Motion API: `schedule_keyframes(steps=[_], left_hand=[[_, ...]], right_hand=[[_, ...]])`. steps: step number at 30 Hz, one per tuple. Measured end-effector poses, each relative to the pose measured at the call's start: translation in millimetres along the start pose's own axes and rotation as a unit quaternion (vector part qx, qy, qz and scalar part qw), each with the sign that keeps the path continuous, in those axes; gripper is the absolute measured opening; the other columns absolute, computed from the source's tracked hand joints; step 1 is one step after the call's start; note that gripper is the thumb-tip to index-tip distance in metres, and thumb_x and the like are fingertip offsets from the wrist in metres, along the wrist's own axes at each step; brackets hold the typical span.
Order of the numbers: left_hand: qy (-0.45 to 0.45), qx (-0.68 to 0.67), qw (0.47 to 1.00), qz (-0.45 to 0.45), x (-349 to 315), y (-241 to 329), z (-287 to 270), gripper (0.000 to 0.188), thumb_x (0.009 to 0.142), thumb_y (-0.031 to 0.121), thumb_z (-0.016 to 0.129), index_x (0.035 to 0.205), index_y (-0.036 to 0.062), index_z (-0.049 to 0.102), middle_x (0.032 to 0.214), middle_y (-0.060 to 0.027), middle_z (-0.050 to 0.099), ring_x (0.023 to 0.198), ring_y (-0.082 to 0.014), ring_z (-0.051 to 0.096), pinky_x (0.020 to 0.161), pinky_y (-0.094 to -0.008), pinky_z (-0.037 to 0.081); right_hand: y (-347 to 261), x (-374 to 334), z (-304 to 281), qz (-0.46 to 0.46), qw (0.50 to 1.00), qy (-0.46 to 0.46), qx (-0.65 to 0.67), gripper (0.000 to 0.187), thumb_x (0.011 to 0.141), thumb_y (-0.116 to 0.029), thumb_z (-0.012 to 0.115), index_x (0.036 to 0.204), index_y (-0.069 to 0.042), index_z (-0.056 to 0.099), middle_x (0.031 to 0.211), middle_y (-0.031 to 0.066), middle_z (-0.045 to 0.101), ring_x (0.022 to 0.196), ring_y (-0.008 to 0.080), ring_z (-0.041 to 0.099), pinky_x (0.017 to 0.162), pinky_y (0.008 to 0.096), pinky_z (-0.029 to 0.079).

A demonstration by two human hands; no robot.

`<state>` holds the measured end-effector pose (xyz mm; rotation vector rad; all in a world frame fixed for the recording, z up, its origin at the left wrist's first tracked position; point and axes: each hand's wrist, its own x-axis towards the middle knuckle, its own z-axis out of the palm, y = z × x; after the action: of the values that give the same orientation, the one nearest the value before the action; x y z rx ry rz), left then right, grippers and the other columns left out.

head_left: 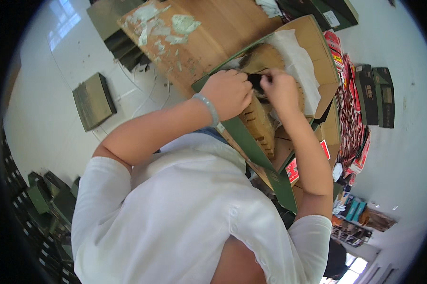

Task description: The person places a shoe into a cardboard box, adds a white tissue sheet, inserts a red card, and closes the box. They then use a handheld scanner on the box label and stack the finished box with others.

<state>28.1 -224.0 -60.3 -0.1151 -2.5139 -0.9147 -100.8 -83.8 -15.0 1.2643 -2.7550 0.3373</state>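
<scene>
An open green cardboard box (251, 146), brown inside, stands in front of me with a pair of tan shoes in it. The far shoe (269, 56) has a thick notched sole, and so does the near shoe (258, 124). Between my hands is a soft black piece (256, 82) at the shoes; I cannot tell whether it belongs to one of them. My left hand (228, 92), a pale bangle on its wrist, curls its fingers at the left end of this piece. My right hand (281, 91) pinches its right end. Both sets of fingertips are partly hidden.
White tissue paper (296, 61) lines the box's far side. A wooden table (208, 28) with torn paper scraps (185, 23) extends beyond. On the floor lie a lone box (94, 102) at left, a heap of red packets (348, 99) and dark green boxes (375, 96) at right.
</scene>
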Motion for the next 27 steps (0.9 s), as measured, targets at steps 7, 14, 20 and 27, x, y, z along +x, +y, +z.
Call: schedule_keyframes(steps=[7,14,20,27], left_hand=[[-0.018,0.018,1.000,-0.003,-2.3,-4.9,3.0,0.021,0.086,0.021,0.056,0.076,0.0065,0.068,0.084,-0.0079,0.065,0.087,-0.0263,0.062,0.081,-0.0376,0.050],[-0.032,0.028,0.999,-0.013,-0.1,-3.4,0.4,0.021,0.086,0.022,0.056,0.078,0.0067,0.069,0.085,-0.0086,0.066,0.087,-0.0274,0.063,0.081,-0.0385,0.049],[-0.056,0.048,0.997,-0.007,6.5,-2.5,1.8,0.023,0.089,0.023,0.056,0.083,0.0052,0.069,0.085,-0.0086,0.067,0.089,-0.0280,0.062,0.083,-0.0400,0.048],[-0.386,0.155,0.909,0.011,73.2,26.4,16.5,0.036,0.087,0.014,0.056,0.120,0.0018,0.061,0.127,-0.0199,0.058,0.116,-0.0326,0.056,0.101,-0.0408,0.043]], right_hand=[[-5.6,4.0,-26.8,0.045,0.999,0.003,0.014,0.019,0.084,-0.016,0.068,0.096,-0.001,0.072,0.078,0.0170,0.070,0.069,0.0253,0.069,0.067,0.0333,0.053],[3.3,9.0,-28.6,0.075,0.997,0.000,0.031,0.022,0.083,-0.020,0.068,0.093,-0.001,0.072,0.076,0.0185,0.068,0.067,0.0278,0.067,0.066,0.0344,0.053],[4.3,6.4,-18.4,0.065,0.997,-0.006,0.033,0.021,0.082,-0.019,0.066,0.091,-0.001,0.072,0.082,0.0214,0.068,0.076,0.0349,0.068,0.072,0.0399,0.053],[-7.4,-8.7,-24.6,0.094,0.991,0.056,0.079,0.017,0.077,-0.017,0.066,0.084,-0.003,0.072,0.083,0.0211,0.067,0.078,0.0376,0.066,0.072,0.0442,0.053]])
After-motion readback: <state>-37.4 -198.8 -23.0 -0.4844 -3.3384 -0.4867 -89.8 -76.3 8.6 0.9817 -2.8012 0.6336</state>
